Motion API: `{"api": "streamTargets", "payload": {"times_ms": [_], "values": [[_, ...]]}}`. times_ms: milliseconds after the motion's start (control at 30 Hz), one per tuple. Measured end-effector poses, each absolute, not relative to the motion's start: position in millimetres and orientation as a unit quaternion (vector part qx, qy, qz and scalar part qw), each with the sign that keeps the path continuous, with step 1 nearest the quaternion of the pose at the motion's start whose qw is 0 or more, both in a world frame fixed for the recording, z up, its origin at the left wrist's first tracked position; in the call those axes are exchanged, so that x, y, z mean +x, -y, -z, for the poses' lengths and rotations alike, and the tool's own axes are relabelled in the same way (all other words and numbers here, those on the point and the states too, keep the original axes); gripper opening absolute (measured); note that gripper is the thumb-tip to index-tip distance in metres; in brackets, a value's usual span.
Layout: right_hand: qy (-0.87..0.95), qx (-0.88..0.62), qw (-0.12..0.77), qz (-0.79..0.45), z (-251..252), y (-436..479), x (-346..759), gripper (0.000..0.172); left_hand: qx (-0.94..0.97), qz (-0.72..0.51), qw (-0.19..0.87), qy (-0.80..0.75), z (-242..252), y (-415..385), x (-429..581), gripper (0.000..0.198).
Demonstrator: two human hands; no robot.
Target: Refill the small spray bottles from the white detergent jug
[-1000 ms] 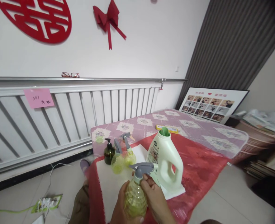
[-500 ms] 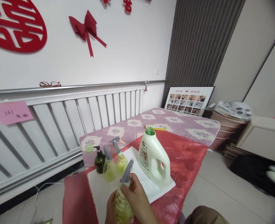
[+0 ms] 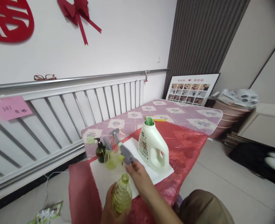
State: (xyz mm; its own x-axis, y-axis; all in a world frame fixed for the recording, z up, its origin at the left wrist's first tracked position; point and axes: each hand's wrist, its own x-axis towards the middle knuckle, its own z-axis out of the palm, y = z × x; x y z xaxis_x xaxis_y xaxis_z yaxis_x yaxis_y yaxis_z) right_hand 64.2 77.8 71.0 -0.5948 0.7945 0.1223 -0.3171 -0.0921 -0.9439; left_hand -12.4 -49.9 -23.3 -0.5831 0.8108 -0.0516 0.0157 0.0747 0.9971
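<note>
My left hand [image 3: 111,207] is wrapped round a ribbed clear spray bottle [image 3: 122,196] with yellow-green liquid; its neck is uncovered. Just above that neck, my right hand [image 3: 137,172] grips the grey spray head [image 3: 126,154], which is apart from the bottle. Behind it stand another spray bottle [image 3: 110,160] with a grey trigger top and a further one partly hidden by the spray head. A dark pump bottle [image 3: 101,151] is left of them. To the right, a pale green detergent jug [image 3: 154,147] stands upright with a green piece [image 3: 149,120] in its open mouth.
A white cloth [image 3: 100,180] lies over a red sheet [image 3: 184,140] on a table with a purple floral cover [image 3: 149,108]. A yellow flat item [image 3: 159,118] and a loose grey trigger head [image 3: 116,131] lie farther back. A white radiator [image 3: 109,99] runs along the wall.
The spray head has come off the bottle, lifted up by my right hand. My left hand still holds the bottle. The camera view has tilted downward slightly.
</note>
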Motion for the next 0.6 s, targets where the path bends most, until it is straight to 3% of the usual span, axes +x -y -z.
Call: {"api": "streamTargets", "payload": {"times_ms": [233, 367, 467, 600], "values": [[0.497, -0.231, 0.473, -0.69, -114, -131, 82, 0.042, 0.255, -0.625, 0.237, -0.698, 26, 75, -17, 0.083], [0.608, -0.242, 0.47, -0.593, -115, -137, 90, 0.031, 0.223, -0.599, 0.199, -0.742, 27, 103, -46, 0.08], [0.789, -0.217, 0.383, -0.429, -95, -126, 87, 0.021, 0.18, -0.607, 0.149, -0.76, 27, 118, -68, 0.085], [0.942, -0.149, 0.208, -0.217, -47, -105, 69, 0.029, 0.132, -0.663, 0.098, -0.73, 12, 122, -84, 0.096]]}}
